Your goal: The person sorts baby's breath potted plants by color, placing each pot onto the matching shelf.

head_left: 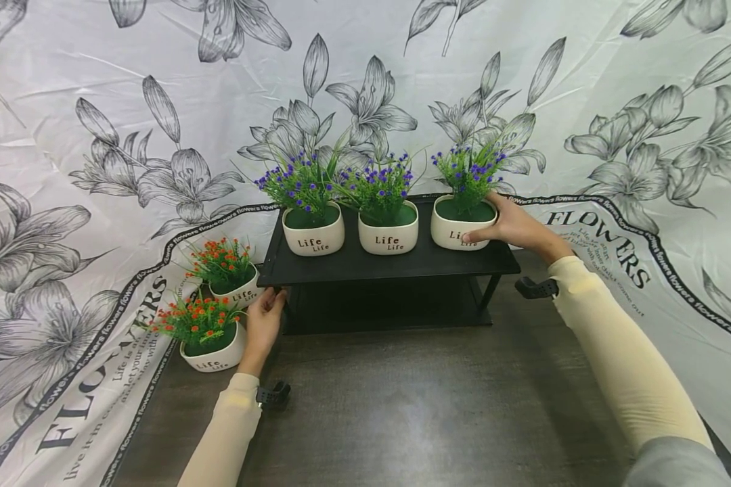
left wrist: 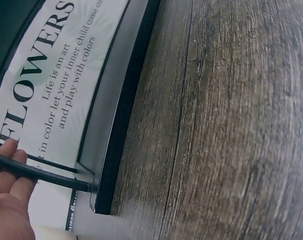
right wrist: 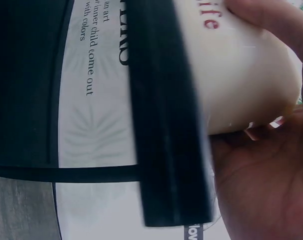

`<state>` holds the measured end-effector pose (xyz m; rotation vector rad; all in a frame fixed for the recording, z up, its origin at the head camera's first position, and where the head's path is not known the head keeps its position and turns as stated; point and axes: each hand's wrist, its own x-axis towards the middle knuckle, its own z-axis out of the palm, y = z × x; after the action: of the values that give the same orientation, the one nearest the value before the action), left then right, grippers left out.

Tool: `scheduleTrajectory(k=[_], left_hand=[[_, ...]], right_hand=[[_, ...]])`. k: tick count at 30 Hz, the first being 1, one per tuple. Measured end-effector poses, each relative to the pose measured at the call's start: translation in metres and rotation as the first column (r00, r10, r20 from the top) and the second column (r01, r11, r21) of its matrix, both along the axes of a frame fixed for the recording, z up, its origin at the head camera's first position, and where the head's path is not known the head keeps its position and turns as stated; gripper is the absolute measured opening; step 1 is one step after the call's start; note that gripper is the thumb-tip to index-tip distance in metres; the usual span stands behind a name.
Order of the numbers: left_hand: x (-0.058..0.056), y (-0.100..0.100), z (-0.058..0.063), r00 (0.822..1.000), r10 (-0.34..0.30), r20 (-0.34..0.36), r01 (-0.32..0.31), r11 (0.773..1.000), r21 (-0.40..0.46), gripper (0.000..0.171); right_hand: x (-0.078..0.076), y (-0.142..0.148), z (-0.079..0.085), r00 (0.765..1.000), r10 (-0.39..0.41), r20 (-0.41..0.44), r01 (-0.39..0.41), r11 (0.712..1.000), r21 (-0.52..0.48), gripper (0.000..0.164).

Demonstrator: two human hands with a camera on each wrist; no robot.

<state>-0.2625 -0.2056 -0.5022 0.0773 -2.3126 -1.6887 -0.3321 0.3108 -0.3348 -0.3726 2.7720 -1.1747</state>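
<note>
A black two-tier shelf (head_left: 390, 266) stands against the back with three white flower pots in a row on its top. My right hand (head_left: 512, 222) grips the rightmost pot (head_left: 447, 230), thumb on its lettered front and fingers round its right side. In the right wrist view that pot (right wrist: 246, 75) sits behind the shelf's dark edge (right wrist: 166, 115). Down at the shelf's left end, my left hand (head_left: 263, 328) holds the thin black leg (left wrist: 56, 178), its fingers curled round it in the left wrist view. Purple-flowered pots stand in the middle (head_left: 388, 230) and at the left (head_left: 314, 233).
Two white pots with orange flowers, one nearer (head_left: 213, 353) and one farther back (head_left: 237, 292), stand left of the shelf, close to my left hand. Dark wood-grain table (head_left: 414, 406) lies in front. A flower-printed white cloth (head_left: 365, 40) hangs behind and along the sides.
</note>
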Motion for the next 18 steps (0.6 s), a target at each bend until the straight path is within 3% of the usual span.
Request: scheduleTrajectory(k=[4, 12, 18], left_hand=[[0.008, 0.004, 0.016, 1.000, -0.015, -0.007, 0.014, 1.000, -0.006, 0.034], [0.010, 0.006, 0.018, 1.000, -0.001, 0.026, 0.001, 1.000, 0.030, 0.035], [0.011, 0.007, 0.018, 1.000, 0.002, 0.014, -0.003, 1.000, 0.029, 0.032]], right_hand=[[0.000, -0.001, 0.000, 1.000, -0.002, 0.025, 0.003, 1.000, -0.016, 0.101], [0.003, 0.000, -0.002, 0.999, 0.027, 0.023, -0.026, 0.999, -0.038, 0.110], [0.024, 0.012, 0.001, 1.000, 0.002, -0.022, -0.003, 0.997, -0.080, 0.100]])
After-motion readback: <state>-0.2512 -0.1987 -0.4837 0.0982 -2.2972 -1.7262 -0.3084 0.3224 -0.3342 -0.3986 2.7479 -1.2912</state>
